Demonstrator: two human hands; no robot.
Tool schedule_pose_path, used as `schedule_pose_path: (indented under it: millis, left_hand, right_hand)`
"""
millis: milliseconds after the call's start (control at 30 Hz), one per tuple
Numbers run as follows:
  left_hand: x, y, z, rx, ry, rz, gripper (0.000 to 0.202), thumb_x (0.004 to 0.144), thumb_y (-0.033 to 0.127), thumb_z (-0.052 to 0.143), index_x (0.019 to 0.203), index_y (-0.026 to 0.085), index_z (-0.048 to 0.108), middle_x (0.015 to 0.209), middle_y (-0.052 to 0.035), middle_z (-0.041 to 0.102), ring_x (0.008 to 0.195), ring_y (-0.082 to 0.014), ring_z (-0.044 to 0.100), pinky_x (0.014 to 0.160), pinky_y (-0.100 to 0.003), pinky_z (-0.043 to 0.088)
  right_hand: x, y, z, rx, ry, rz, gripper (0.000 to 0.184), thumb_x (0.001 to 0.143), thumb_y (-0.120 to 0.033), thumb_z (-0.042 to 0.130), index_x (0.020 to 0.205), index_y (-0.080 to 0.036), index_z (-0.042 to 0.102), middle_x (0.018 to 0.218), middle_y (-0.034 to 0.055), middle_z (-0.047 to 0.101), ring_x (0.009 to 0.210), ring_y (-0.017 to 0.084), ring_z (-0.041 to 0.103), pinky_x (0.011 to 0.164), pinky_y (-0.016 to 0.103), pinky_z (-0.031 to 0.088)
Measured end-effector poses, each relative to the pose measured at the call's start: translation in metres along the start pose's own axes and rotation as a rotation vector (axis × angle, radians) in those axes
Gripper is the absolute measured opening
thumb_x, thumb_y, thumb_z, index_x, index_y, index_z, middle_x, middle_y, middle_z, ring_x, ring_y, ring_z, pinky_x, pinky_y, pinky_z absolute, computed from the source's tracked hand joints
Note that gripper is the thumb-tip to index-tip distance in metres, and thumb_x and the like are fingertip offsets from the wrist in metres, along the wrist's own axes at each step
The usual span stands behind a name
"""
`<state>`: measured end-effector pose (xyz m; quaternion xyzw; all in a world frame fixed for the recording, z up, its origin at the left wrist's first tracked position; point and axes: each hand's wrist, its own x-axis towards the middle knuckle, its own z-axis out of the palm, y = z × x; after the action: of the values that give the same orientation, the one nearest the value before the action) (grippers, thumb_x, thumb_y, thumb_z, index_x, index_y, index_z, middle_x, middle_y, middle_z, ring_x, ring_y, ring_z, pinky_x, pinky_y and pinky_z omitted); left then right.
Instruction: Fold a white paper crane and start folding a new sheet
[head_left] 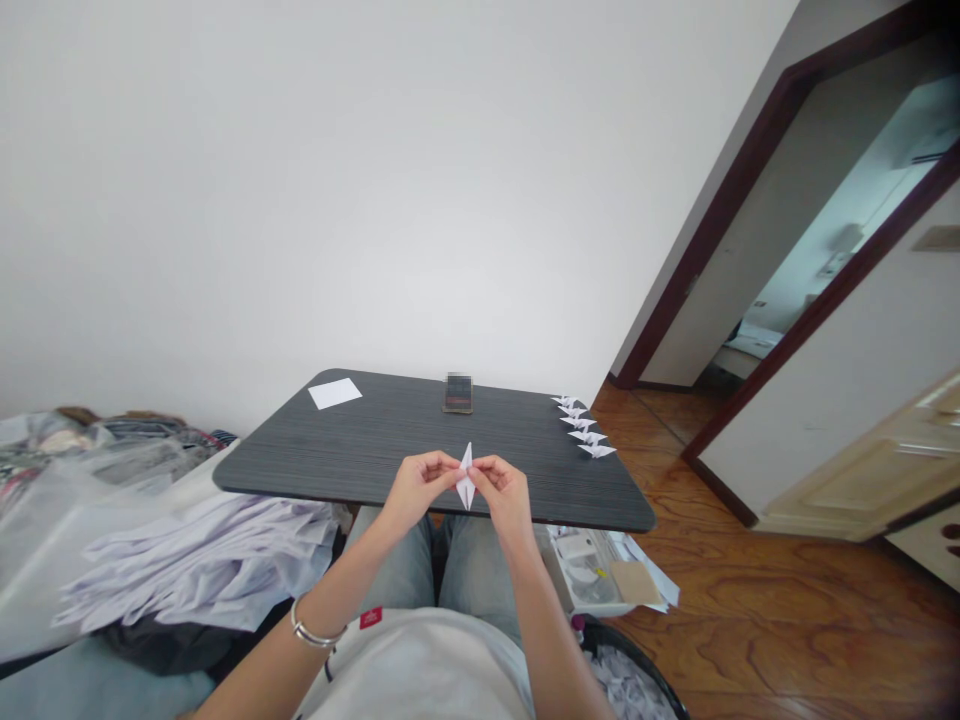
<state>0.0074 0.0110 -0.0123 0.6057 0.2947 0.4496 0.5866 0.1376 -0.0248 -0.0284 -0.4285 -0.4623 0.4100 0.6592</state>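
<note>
White folded paper (465,490) between fingertips (478,478); red tag (370,618) unreadable

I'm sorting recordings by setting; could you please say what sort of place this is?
Probably a room in a home, judging by the wood-patterned floor, dark-framed doorway and heaped pale cloth near the table.

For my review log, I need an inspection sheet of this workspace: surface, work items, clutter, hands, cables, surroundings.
Surface: dark table, rounded corners, grain pattern.
Work items: folded white paper, held; five folded paper pieces in a row at the right end; white sheet at far left.
Clutter: phone-like device near the far edge; white pile left; open box and black bin with white scraps right.
Hands: left hand and right hand pinch the folded white paper.
Cables: nothing seen.
Surroundings: white wall behind; wooden floor and door frame right.
</note>
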Motion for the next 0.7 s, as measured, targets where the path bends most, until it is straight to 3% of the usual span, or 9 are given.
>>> schedule_pose_path:
  millis: [367,700]
  left_hand:
    - [-0.0006,0.0054,-0.0002,-0.035,-0.009,-0.069,0.019,0.06,0.027,0.07,0.065,0.011,0.064,0.061,-0.002,0.067,0.055,-0.012,0.06,0.058,-0.024,0.048]
    - [-0.0007,0.0024,0.0001,-0.034,0.029,-0.024,0.01,0.06,0.02,0.068,0.064,0.012,0.064,0.062,-0.0021,0.068,0.057,-0.0124,0.06,0.059,-0.024,0.048]
  right_hand:
    - [-0.0021,-0.0032,0.0002,-0.021,-0.024,-0.024,0.01,0.068,-0.025,0.063,0.073,-0.017,0.062,0.068,0.002,0.064,0.063,0.015,0.058,0.061,0.027,0.047]
    - [-0.0006,-0.0007,0.0014,0.015,-0.027,-0.048,0.002,0.066,-0.019,0.061,0.066,-0.017,0.062,0.062,-0.0003,0.06,0.06,0.013,0.054,0.059,0.025,0.043]
